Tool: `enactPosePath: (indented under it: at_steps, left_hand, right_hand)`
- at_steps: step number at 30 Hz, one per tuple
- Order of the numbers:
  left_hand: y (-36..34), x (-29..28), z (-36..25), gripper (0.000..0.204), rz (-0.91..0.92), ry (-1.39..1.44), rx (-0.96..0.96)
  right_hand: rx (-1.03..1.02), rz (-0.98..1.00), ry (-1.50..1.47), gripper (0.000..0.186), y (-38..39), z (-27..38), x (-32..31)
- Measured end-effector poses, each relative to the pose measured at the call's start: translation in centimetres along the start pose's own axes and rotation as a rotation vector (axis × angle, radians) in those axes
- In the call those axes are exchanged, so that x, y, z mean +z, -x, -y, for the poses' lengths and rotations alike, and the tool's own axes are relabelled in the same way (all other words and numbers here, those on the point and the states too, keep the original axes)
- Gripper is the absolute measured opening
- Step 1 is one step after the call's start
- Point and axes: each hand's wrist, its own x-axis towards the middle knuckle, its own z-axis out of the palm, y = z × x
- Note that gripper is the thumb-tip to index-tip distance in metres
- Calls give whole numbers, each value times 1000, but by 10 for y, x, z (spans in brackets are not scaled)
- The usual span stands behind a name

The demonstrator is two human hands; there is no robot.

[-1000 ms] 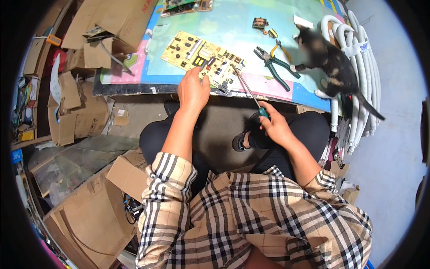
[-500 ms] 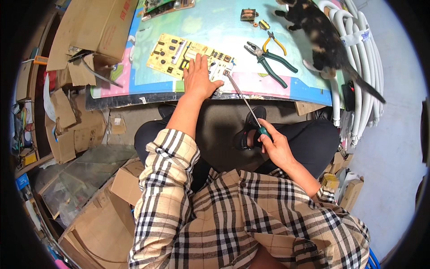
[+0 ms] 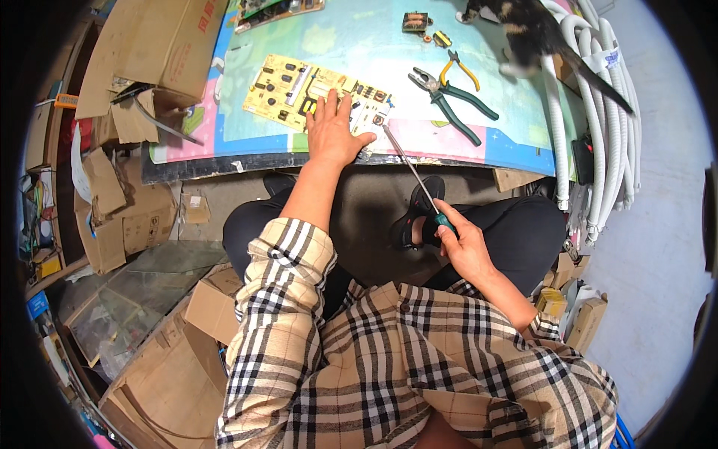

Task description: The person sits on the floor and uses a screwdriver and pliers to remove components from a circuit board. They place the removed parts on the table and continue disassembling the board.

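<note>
One left hand (image 3: 331, 141) and one right hand (image 3: 465, 245) are showing, making two, and one screwdriver (image 3: 407, 162) is being held. One yellow circuit board (image 3: 278, 88) and one green circuit board (image 3: 278, 9) are making two. One green-handled pair of pliers (image 3: 436, 94) and one yellow-handled pair of pliers (image 3: 465, 72) are making two. Three small components (image 3: 416, 22) are lying loose. One cat (image 3: 529, 28) and two shoes (image 3: 419, 197) are showing.

Right side: wall (image 3: 651, 262), plain, pale blue-white, faint marks on its surface. Counter (image 3: 523, 116): pastel multicoloured covering, dark front edge. Floor (image 3: 355, 217): grey-brown, shadowed below the counter. Far left: brown wooden shelving (image 3: 69, 202), crowded with mixed articles, cardboard boxes (image 3: 142, 45) alongside. Lighting: bright over the counter, dimmer at the shelving.
</note>
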Motion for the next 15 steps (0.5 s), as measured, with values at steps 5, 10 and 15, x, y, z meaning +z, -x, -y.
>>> enactPosePath:
  at_steps: [5,10,15]
  left_hand:
    - [1,-1,0,92,-8,12,-4]
    - [-3,6,4,93,-79,48,-11]
    - [-2,3,2,92,-84,0,-12]
  right_hand:
    - [-2,16,29,44,-4,0,-2]
    - [-5,28,11,44,-6,-1,-3]
    - [233,104,-316,45,-10,10,-9]
